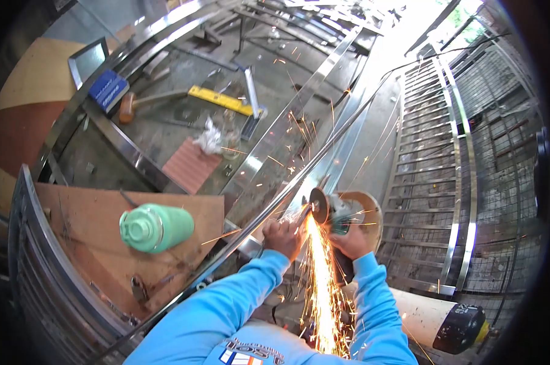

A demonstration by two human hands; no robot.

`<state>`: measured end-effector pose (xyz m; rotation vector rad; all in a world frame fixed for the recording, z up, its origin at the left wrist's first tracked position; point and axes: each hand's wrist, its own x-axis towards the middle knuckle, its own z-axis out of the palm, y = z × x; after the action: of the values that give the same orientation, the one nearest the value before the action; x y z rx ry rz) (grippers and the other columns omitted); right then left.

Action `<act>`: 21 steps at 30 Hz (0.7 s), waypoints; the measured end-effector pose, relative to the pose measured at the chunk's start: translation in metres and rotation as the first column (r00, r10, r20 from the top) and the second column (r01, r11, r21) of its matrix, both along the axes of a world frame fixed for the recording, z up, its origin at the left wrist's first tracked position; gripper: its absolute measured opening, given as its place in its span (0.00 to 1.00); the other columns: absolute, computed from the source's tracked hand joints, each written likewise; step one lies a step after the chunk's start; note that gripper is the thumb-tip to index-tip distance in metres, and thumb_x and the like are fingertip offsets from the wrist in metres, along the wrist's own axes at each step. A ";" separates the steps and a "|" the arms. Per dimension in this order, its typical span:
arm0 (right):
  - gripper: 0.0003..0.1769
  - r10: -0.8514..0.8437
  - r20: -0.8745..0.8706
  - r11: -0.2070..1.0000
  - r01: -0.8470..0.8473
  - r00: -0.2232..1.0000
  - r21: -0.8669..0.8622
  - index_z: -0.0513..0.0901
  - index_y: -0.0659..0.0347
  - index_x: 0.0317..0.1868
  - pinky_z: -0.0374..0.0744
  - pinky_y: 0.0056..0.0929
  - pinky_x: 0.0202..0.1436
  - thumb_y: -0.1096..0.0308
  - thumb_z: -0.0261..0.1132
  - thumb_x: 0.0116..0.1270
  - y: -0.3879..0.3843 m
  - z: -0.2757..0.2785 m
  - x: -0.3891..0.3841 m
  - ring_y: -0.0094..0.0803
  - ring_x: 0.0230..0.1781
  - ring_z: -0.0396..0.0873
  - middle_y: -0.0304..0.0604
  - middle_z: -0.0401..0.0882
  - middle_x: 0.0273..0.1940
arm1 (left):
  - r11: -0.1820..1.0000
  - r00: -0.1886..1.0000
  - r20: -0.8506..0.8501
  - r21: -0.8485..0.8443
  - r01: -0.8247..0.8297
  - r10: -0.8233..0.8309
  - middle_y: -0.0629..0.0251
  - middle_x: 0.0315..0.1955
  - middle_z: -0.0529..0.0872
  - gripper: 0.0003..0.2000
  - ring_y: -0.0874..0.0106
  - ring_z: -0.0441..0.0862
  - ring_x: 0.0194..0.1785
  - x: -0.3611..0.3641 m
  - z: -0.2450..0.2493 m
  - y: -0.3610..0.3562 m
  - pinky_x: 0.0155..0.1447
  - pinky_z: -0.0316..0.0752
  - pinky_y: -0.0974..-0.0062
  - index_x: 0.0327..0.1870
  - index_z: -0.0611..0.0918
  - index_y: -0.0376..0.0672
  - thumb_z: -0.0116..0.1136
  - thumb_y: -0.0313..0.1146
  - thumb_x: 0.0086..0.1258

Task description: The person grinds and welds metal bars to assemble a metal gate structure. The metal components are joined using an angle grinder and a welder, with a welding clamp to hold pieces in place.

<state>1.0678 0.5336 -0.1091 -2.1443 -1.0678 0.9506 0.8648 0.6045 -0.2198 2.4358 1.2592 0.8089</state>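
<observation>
My right hand (353,242) is wrapped round an angle grinder (340,220), whose disc (320,205) faces left. Close to the disc's left side, my left hand (283,238) is closed on a small metal piece (303,214) that meets the disc's edge. Its shape is partly hidden by fingers and glare. From that contact a bright stream of sparks (321,286) pours down toward my body, between my two blue sleeves. A few sparks fly up and to the left.
A mint green bottle (159,228) stands on a brown board (74,201) at left. Beyond lie a mallet (129,107), a yellow level (223,100) and a blue box (108,91). A ladder-like metal frame (427,176) and a white cylinder (418,313) are at right.
</observation>
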 end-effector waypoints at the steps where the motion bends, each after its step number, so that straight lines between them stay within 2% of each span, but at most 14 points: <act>1: 0.29 0.065 0.029 0.998 -0.065 0.997 -0.024 0.83 0.64 0.54 0.82 0.37 0.52 0.60 0.79 0.56 -0.002 0.000 0.005 0.35 0.44 0.85 0.46 0.88 0.45 | 0.995 1.000 0.008 0.093 -0.030 0.030 0.68 0.33 0.80 0.09 0.61 0.76 0.43 0.001 0.003 0.001 0.51 0.64 0.51 0.40 0.83 0.53 0.66 0.43 0.63; 2: 0.29 0.132 0.054 0.990 -0.129 0.990 -0.054 0.82 0.64 0.56 0.82 0.39 0.51 0.60 0.79 0.57 -0.003 -0.006 0.009 0.35 0.44 0.85 0.46 0.88 0.46 | 1.000 1.000 0.010 -0.017 -0.023 0.024 0.68 0.33 0.81 0.08 0.60 0.77 0.44 0.002 0.005 -0.001 0.50 0.64 0.51 0.35 0.82 0.53 0.65 0.43 0.64; 3: 0.29 0.025 -0.160 0.999 -0.020 0.987 0.035 0.81 0.65 0.57 0.82 0.38 0.51 0.60 0.78 0.58 -0.013 -0.022 0.012 0.36 0.43 0.86 0.47 0.88 0.44 | 0.999 1.000 -0.027 -0.040 -0.012 0.011 0.68 0.33 0.81 0.08 0.60 0.77 0.44 0.002 0.001 -0.003 0.50 0.64 0.51 0.35 0.82 0.53 0.66 0.44 0.64; 4: 0.30 -0.021 -0.047 0.987 0.013 0.999 -0.163 0.81 0.65 0.59 0.82 0.37 0.51 0.60 0.77 0.58 -0.006 -0.021 0.011 0.36 0.43 0.86 0.47 0.88 0.43 | 0.998 0.998 -0.065 -0.063 -0.007 0.002 0.68 0.33 0.81 0.08 0.59 0.77 0.44 0.001 -0.001 -0.003 0.50 0.64 0.50 0.34 0.82 0.53 0.66 0.44 0.63; 6: 0.31 0.078 -0.025 0.971 -0.082 0.997 -0.224 0.82 0.64 0.59 0.82 0.35 0.53 0.60 0.78 0.58 0.002 0.004 0.005 0.33 0.45 0.85 0.43 0.89 0.45 | 1.000 0.998 -0.063 0.006 0.004 -0.004 0.68 0.34 0.82 0.09 0.59 0.77 0.43 0.001 -0.004 0.000 0.50 0.65 0.50 0.35 0.83 0.52 0.66 0.45 0.63; 7: 0.31 0.081 -0.042 0.980 -0.087 0.996 -0.178 0.82 0.65 0.58 0.82 0.35 0.51 0.60 0.78 0.56 0.005 0.001 0.006 0.34 0.43 0.85 0.44 0.89 0.44 | 0.999 0.998 -0.064 0.037 0.014 -0.011 0.68 0.34 0.82 0.09 0.59 0.77 0.43 0.000 -0.005 0.000 0.50 0.65 0.50 0.36 0.84 0.52 0.66 0.45 0.63; 9: 0.31 0.066 -0.071 0.993 -0.073 0.995 -0.093 0.83 0.65 0.56 0.83 0.35 0.47 0.58 0.79 0.54 0.000 -0.009 0.008 0.36 0.38 0.85 0.46 0.89 0.43 | 0.999 0.996 -0.085 -0.003 0.037 -0.037 0.68 0.34 0.83 0.10 0.59 0.78 0.43 0.000 -0.020 -0.003 0.51 0.66 0.49 0.36 0.85 0.52 0.66 0.46 0.63; 10: 0.33 -0.016 -0.145 0.999 0.010 0.989 -0.043 0.83 0.65 0.56 0.83 0.37 0.52 0.57 0.79 0.53 0.008 0.021 -0.010 0.39 0.42 0.86 0.49 0.89 0.45 | 0.998 0.994 -0.091 -0.027 0.063 -0.065 0.68 0.34 0.83 0.11 0.59 0.78 0.43 0.002 -0.013 -0.001 0.51 0.66 0.49 0.37 0.86 0.51 0.65 0.47 0.63; 12: 0.35 0.040 -0.075 0.999 -0.039 0.996 0.002 0.83 0.65 0.58 0.82 0.39 0.57 0.54 0.79 0.53 -0.010 -0.051 0.021 0.45 0.49 0.87 0.54 0.89 0.48 | 0.997 0.982 -0.184 -0.066 0.035 -0.047 0.66 0.37 0.85 0.12 0.57 0.79 0.45 -0.001 0.016 -0.001 0.50 0.68 0.48 0.37 0.86 0.50 0.64 0.48 0.66; 13: 0.36 0.039 0.061 0.981 -0.027 0.997 -0.190 0.83 0.65 0.59 0.81 0.41 0.62 0.52 0.79 0.53 -0.008 -0.032 0.017 0.50 0.54 0.86 0.57 0.88 0.51 | 0.998 0.989 -0.143 -0.053 0.036 -0.043 0.66 0.37 0.85 0.12 0.57 0.79 0.45 0.000 0.005 0.000 0.50 0.68 0.48 0.38 0.85 0.50 0.64 0.47 0.66; 14: 0.37 0.052 0.007 0.991 -0.051 0.999 -0.122 0.83 0.63 0.60 0.81 0.41 0.61 0.51 0.79 0.53 -0.006 -0.024 0.014 0.52 0.54 0.86 0.57 0.88 0.52 | 0.999 0.991 -0.131 -0.043 0.032 -0.038 0.66 0.37 0.85 0.11 0.57 0.79 0.45 0.000 -0.004 -0.001 0.50 0.68 0.48 0.38 0.85 0.49 0.64 0.46 0.66; 16: 0.29 0.037 0.041 0.997 -0.034 0.998 -0.063 0.85 0.65 0.53 0.81 0.39 0.55 0.57 0.78 0.55 -0.009 -0.022 0.009 0.39 0.44 0.86 0.52 0.89 0.44 | 1.000 0.991 -0.133 -0.024 0.020 -0.023 0.66 0.37 0.85 0.11 0.57 0.79 0.45 -0.001 -0.006 -0.002 0.50 0.67 0.48 0.38 0.84 0.48 0.64 0.45 0.65; 19: 0.29 0.167 -0.037 0.985 -0.168 0.985 -0.037 0.85 0.65 0.54 0.80 0.38 0.55 0.57 0.78 0.55 -0.004 -0.011 0.010 0.39 0.44 0.85 0.51 0.88 0.44 | 0.999 0.989 -0.149 0.032 -0.003 0.008 0.65 0.37 0.85 0.10 0.57 0.78 0.45 0.002 -0.014 -0.003 0.51 0.67 0.48 0.38 0.82 0.48 0.65 0.44 0.65; 21: 0.28 0.094 -0.030 0.985 -0.097 0.995 -0.142 0.84 0.65 0.54 0.80 0.38 0.55 0.58 0.77 0.55 0.003 0.005 0.004 0.38 0.43 0.84 0.50 0.88 0.44 | 1.000 0.988 -0.157 0.028 -0.007 0.011 0.64 0.37 0.85 0.10 0.56 0.78 0.45 0.001 -0.016 -0.003 0.51 0.67 0.48 0.37 0.82 0.49 0.65 0.44 0.65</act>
<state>1.0716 0.5368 -0.1040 -2.2079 -1.1308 1.1251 0.8655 0.6011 -0.2353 2.5604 1.3234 0.6507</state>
